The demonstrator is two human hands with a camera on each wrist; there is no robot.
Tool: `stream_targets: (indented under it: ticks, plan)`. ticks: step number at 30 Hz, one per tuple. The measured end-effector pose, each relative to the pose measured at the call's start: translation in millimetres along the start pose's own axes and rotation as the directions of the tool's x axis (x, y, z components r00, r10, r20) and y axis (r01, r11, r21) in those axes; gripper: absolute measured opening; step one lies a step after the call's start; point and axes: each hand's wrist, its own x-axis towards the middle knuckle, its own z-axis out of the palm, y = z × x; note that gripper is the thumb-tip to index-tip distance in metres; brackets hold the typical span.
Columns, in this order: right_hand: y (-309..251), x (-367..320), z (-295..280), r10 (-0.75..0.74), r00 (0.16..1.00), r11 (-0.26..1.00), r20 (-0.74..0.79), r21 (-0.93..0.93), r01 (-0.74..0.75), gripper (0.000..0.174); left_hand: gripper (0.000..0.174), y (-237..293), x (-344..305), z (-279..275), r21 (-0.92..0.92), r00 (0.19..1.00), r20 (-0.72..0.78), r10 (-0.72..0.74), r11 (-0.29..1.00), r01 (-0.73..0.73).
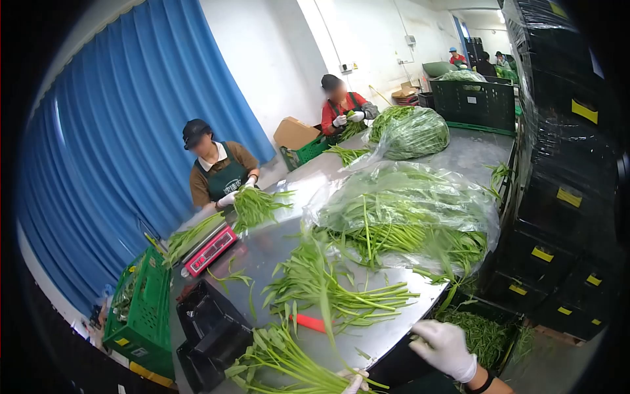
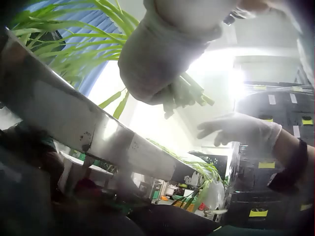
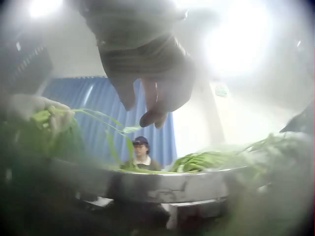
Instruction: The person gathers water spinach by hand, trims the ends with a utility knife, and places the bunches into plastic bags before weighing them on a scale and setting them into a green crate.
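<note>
Gloved fingers of the left hand (image 2: 158,56) curl tight round the cut stems of a bunch of greens (image 2: 189,93) at the near edge of the steel table (image 1: 275,249). The head view cuts off all but the knuckles. The right hand (image 1: 445,348) hovers just off the table's edge, fingers apart and relaxed, holding nothing. A red-handled knife (image 1: 308,322) lies half hidden under loose stalks (image 1: 328,289). The right wrist view is fogged, so little beyond that hand is sharp.
</note>
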Motion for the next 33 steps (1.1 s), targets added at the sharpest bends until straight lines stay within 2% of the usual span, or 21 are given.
stream_targets:
  ticks: [1, 3, 7, 10, 11, 13, 14, 16, 17, 19, 22, 23, 24, 25, 26, 27, 28, 29, 31, 32, 33]
  plan:
    - [-5, 1, 9, -0.123, 0.992, 0.988, -0.004, 0.091, 0.123, 0.022, 0.006, -1, -1, -1, 0.026, 1.0, 0.016, -0.01, 1.0, 0.01]
    - [-23, 9, 21, -0.178, 0.976, 0.956, 0.127, 0.257, 0.141, 0.027, 0.006, -1, -2, -3, 0.02, 1.0, 0.021, -0.001, 1.0, 0.001]
    - [-61, 28, 37, -0.21, 0.976, 0.942, 0.066, 0.281, 0.184, 0.025, 0.01, -15, -2, -16, 0.058, 0.998, 0.041, 0.05, 0.997, -0.052]
    - [-71, 38, 45, -0.188, 0.962, 0.912, 0.199, 0.398, 0.096, 0.015, 0.017, -27, 1, -24, -0.013, 0.994, 0.047, 0.102, 0.995, -0.101]
    - [-73, 39, 43, -0.19, 0.962, 0.914, 0.197, 0.392, 0.101, 0.015, 0.017, -29, 3, -26, -0.02, 0.993, 0.052, 0.104, 0.994, -0.103]
    - [-78, 38, 38, -0.251, 0.968, 0.85, -0.005, 0.478, 0.223, 0.013, 0.016, -32, 4, -31, 0.044, 0.997, 0.049, 0.053, 0.998, -0.055]
    - [-78, 37, 38, -0.25, 0.968, 0.852, 0.0, 0.475, 0.22, 0.013, 0.016, -32, 5, -33, 0.039, 0.998, 0.049, 0.048, 0.998, -0.05]
    - [-76, 35, 37, -0.215, 0.976, 0.826, 0.035, 0.54, 0.162, 0.016, 0.015, -31, 5, -37, 0.055, 0.983, 0.173, -0.055, 0.997, 0.046]
    - [-77, 35, 35, -0.21, 0.977, 0.829, 0.039, 0.537, 0.156, 0.016, 0.015, -32, 5, -40, 0.054, 0.983, 0.176, -0.061, 0.997, 0.053]
    - [-78, 37, 31, -0.394, 0.918, 0.837, -0.042, 0.396, 0.377, 0.016, 0.011, -34, 7, -47, -0.042, 0.917, 0.388, -0.089, 0.993, 0.114]
    - [-52, 31, 46, -0.371, 0.926, 0.891, -0.067, 0.256, 0.375, 0.01, 0.006, -29, 9, -53, -0.067, 0.848, 0.508, -0.149, 0.975, 0.211]
    - [-46, 27, 55, -0.108, 0.835, 0.89, -0.539, 0.322, 0.323, 0.012, 0.006, -27, 8, -52, -0.066, 0.847, 0.511, -0.149, 0.975, 0.211]
    - [-34, 27, 51, 0.211, 0.723, 0.885, -0.658, 0.443, 0.144, 0.011, 0.006, -23, 5, -50, -0.102, 0.869, 0.489, -0.077, 0.984, 0.144]
    - [-34, 45, 27, 0.383, 0.589, 0.831, -0.711, 0.544, 0.115, 0.014, 0.006, -21, 4, -47, -0.139, 0.886, 0.463, -0.002, 0.988, 0.075]
    - [-30, 55, 21, 0.583, 0.544, 0.548, -0.603, 0.786, 0.285, 0.016, 0.006, -19, 6, -47, -0.198, 0.897, 0.44, 0.041, 0.979, 0.052]
    - [-12, 55, 24, 0.475, 0.669, 0.627, -0.572, 0.753, 0.199, 0.017, 0.006, -6, 3, -38, -0.199, 0.897, 0.44, 0.046, 0.979, 0.047]
    - [-4, 60, 28, 0.261, 0.826, 0.803, -0.499, 0.588, 0.102, 0.026, 0.006, 10, -1, -28, -0.136, 0.941, 0.336, -0.04, 0.987, 0.09]
    - [3, 66, 34, 0.07, 0.938, 0.93, -0.34, 0.363, 0.063, 0.038, 0.006, 21, -3, -23, -0.077, 0.968, 0.223, -0.119, 0.987, 0.139]
    - [22, 89, 57, -0.176, 0.979, 0.983, -0.107, -0.07, 0.169, 0.054, 0.007, 12, 5, -31, -0.061, 0.965, 0.252, -0.07, 0.994, 0.088]
    - [40, 93, 78, -0.22, 0.975, 0.955, -0.036, -0.21, 0.208, 0.051, 0.007, 12, 6, -31, -0.173, 0.958, 0.282, -0.059, 0.979, 0.112]
    - [49, 97, 86, -0.228, 0.973, 0.954, -0.04, -0.211, 0.215, 0.051, 0.007, 11, 8, -33, -0.283, 0.95, 0.31, -0.044, 0.949, 0.136]
